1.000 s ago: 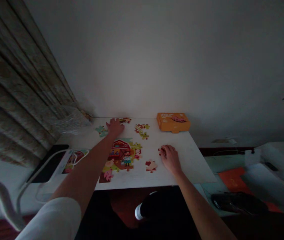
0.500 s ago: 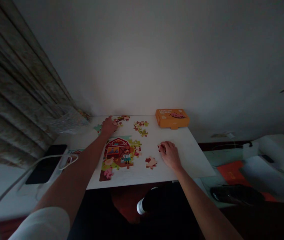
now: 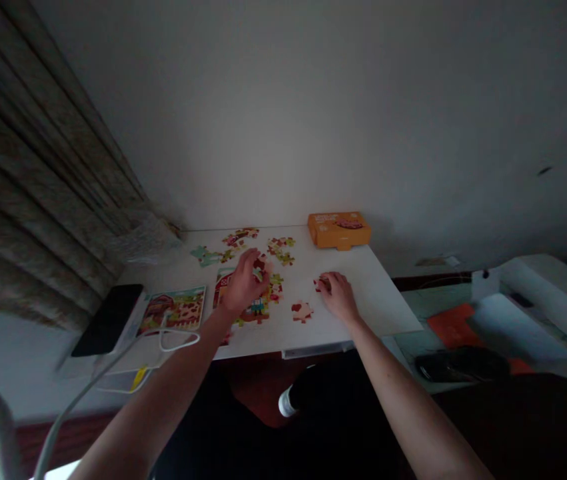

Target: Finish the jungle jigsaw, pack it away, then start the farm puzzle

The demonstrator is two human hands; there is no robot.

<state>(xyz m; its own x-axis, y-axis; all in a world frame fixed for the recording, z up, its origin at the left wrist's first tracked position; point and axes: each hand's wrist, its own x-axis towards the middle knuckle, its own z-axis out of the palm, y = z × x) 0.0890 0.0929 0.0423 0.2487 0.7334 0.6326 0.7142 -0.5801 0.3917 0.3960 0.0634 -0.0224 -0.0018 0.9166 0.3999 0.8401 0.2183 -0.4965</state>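
My left hand (image 3: pixel 246 283) is closed on a pink and dark red puzzle piece (image 3: pixel 262 264), raised over the partly joined barn puzzle (image 3: pixel 258 308) and hiding much of it. Farther right, my right hand (image 3: pixel 337 293) has its fingers closed on another dark red and pink piece (image 3: pixel 320 285) at the white table top. Between the hands lies a separate pink and brown piece (image 3: pixel 302 311). Behind my left hand are loose pieces in clusters: mint green ones (image 3: pixel 205 256), dark red and pink ones (image 3: pixel 240 237), and green and pink ones (image 3: pixel 282 251).
An orange puzzle box (image 3: pixel 339 230) stands at the table's back right. At left are a black phone (image 3: pixel 108 320), a farm picture card (image 3: pixel 176 310) crossed by a white cable (image 3: pixel 180 341), and crumpled clear plastic (image 3: pixel 146 241). The wall runs behind the table (image 3: pixel 378 307).
My left hand has come back and right from the rear pieces, now with a piece in it. My right hand stays near its place with its piece. The view has shifted slightly, showing the picture card.
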